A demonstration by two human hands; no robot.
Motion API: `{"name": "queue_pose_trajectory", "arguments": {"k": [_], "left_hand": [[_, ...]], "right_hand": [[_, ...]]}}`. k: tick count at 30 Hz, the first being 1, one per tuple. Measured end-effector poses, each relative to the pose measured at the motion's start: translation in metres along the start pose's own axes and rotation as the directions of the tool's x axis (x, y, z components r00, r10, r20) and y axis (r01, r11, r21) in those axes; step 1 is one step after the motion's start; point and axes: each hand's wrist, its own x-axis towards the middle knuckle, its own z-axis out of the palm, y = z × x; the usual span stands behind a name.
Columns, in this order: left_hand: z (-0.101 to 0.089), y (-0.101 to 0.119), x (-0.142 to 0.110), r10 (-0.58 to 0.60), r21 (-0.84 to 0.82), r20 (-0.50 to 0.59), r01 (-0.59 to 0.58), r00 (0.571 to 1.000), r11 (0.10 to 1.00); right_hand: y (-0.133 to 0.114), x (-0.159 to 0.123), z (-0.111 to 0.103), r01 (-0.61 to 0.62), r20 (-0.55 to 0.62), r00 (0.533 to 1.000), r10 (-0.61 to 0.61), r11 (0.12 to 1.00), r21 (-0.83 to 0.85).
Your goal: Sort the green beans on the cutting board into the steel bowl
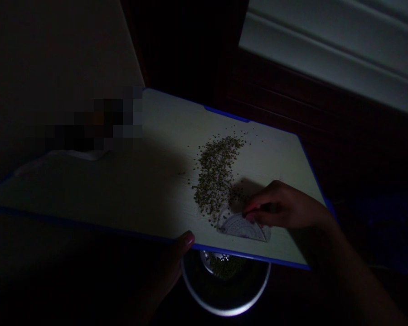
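Observation:
A white board with a blue rim (105,190) lies tilted before me in dim light. A pile of small green grains (216,174) is spread over its right half. My right hand (282,206) rests on the board with its fingers pressed on a clear half-round protractor (243,226), just beside the grains. My left hand (172,267) grips the board's near edge, thumb on top. Under that edge stands a round metal bowl (224,290) with some grains in it.
A dark wooden piece of furniture and a pale ledge (326,50) fill the back right. A blurred-out patch lies at the board's far left. The surroundings are very dark.

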Motion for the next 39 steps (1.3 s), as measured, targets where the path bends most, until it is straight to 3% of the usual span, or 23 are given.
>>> {"name": "queue_pose_trajectory", "arguments": {"k": [7, 13, 30, 36, 39], "left_hand": [[0.006, 0.002, -0.003, -0.019, -0.024, 0.004, 0.019, 1.0, 1.0], [0.008, 0.002, -0.005, -0.024, -0.016, -0.094, 0.023, 0.995, 1.0], [0.006, 0.004, -0.003, -0.019, 0.013, -0.017, 0.02, 1.0, 1.0], [0.001, -0.001, 0.0, 0.016, 0.005, -0.054, -0.016, 0.998, 1.0], [0.002, -0.001, -0.001, 0.008, -0.01, -0.006, -0.008, 1.0, 1.0]], "right_hand": [[0.001, -0.003, 0.0, -0.007, -0.049, 0.999, 0.005, 0.999, -0.034], [-0.001, 0.001, 0.001, 0.028, -0.028, 0.999, -0.03, 0.998, -0.049], [-0.008, 0.002, 0.003, 0.043, -0.007, 0.999, -0.043, 0.999, -0.005], [-0.007, -0.002, 0.0, 0.057, -0.053, 0.997, -0.058, 0.998, -0.014], [-0.006, -0.001, 0.001, 0.065, -0.04, 0.997, -0.065, 0.998, -0.016]]}}
